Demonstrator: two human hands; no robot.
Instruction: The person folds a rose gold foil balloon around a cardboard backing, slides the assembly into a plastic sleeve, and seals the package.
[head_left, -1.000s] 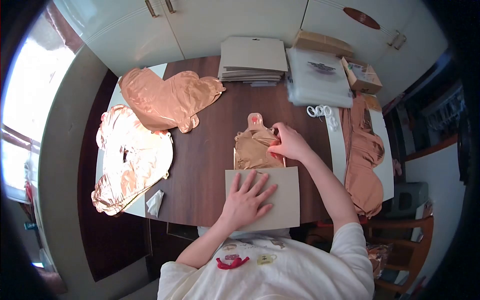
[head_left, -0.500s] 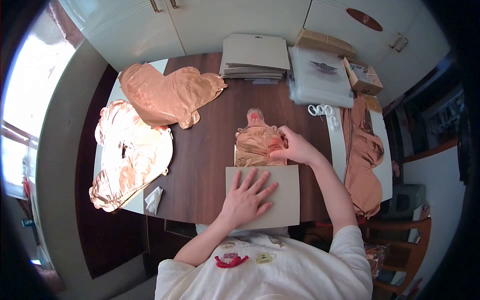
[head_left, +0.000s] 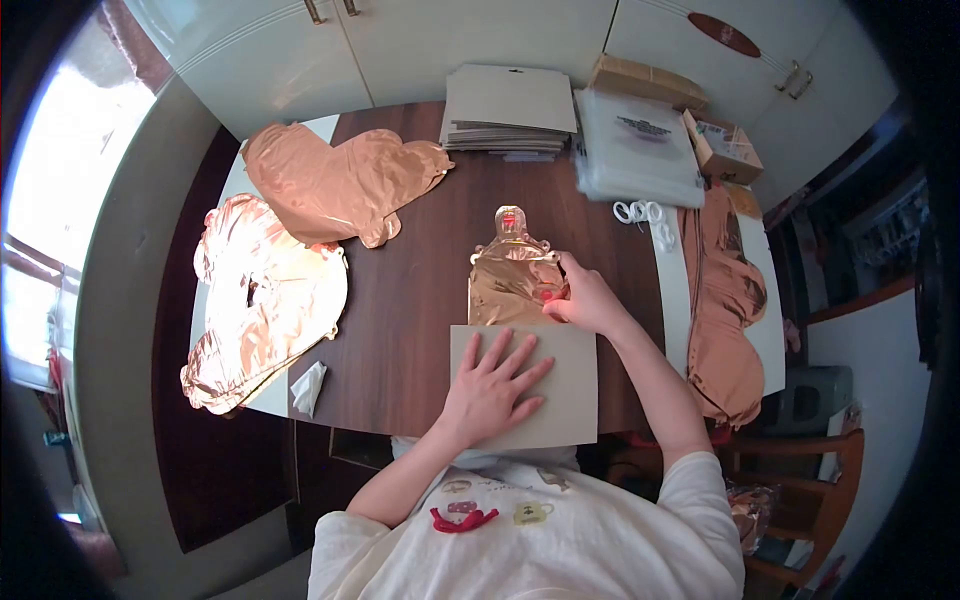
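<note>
My left hand [head_left: 495, 390] lies flat with spread fingers on a grey cardboard sheet [head_left: 570, 400] at the table's front edge. Beyond the sheet, a folded copper-coloured foil piece [head_left: 510, 285] sticks out, its narrow tab with a red mark pointing away from me. Its near end is hidden at the cardboard. My right hand [head_left: 588, 302] pinches the right edge of this foil between thumb and index finger.
Large copper foil pieces lie on the left [head_left: 270, 300], back left [head_left: 340, 180] and right [head_left: 725, 320]. At the back are stacked cardboard sheets [head_left: 510, 100], plastic bags [head_left: 640, 150] and a small box [head_left: 725, 150]. White rings [head_left: 638, 212] and a crumpled tissue [head_left: 308, 388] lie on the table.
The foil beyond the cardboard looks flatter and shinier, and its tab reaches slightly farther away. My right hand has shifted slightly at its edge. My left hand stays on the cardboard.
</note>
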